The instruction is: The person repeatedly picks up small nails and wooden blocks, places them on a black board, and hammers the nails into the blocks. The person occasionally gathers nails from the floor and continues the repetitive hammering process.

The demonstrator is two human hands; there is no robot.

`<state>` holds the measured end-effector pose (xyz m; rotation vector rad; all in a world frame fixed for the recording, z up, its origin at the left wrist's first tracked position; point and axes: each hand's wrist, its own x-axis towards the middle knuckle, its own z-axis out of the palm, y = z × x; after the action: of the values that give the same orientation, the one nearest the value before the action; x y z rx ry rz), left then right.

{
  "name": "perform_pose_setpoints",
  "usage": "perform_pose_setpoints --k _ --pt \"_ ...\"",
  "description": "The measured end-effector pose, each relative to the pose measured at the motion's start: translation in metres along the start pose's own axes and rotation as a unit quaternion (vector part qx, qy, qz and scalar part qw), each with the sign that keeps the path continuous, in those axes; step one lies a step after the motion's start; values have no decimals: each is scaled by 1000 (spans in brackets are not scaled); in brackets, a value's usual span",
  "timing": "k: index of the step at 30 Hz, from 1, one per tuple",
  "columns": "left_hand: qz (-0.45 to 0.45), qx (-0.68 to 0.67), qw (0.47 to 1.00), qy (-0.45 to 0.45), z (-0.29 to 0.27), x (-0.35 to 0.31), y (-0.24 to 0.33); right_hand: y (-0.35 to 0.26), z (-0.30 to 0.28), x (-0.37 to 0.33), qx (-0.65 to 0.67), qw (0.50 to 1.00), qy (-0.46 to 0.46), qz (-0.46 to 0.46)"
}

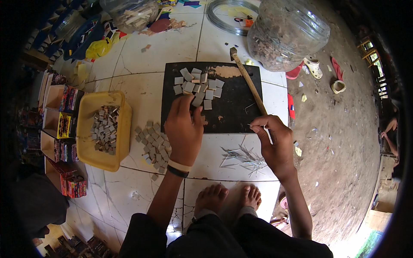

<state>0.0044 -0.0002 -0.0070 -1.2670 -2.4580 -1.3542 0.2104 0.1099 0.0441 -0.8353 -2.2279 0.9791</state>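
Presently: right hand [276,139], thumb and forefinger pinching thin wire [251,125]; left hand [185,127], fingers curled beside grey squares [209,93], grip unclear; hammer [249,81] lying across black board [226,112]

Sliver [250,125] in right fingers [271,121] too small to identify; clear jar [288,32] cut off

A tan band [180,166] and a black band [177,172] circle the left wrist [183,158]; the sleeve [144,234] and trousers [206,241] look black.

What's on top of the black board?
Grey-faced square pieces, a tan patch, a bent wire, a hammer's handle across it. Whatever's beneath the pieces and left hand is hidden.
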Motion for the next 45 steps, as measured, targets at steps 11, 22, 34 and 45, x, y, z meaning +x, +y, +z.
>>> perform_pose_setpoints --k 11,22,34,45 --pt "-3 5 998 -55 -6 -6 5 16 -4 -6 209 975 10 82" --pt "119 -128 983 -60 35 -25 27 20 7 13 277 956 50 89" --pt "79 -108 990 -54 45 -35 26 19 33 28 101 994 40 15" --pt "67 -103 991 -61 44 -35 25 15 35 26 88 996 34 9"
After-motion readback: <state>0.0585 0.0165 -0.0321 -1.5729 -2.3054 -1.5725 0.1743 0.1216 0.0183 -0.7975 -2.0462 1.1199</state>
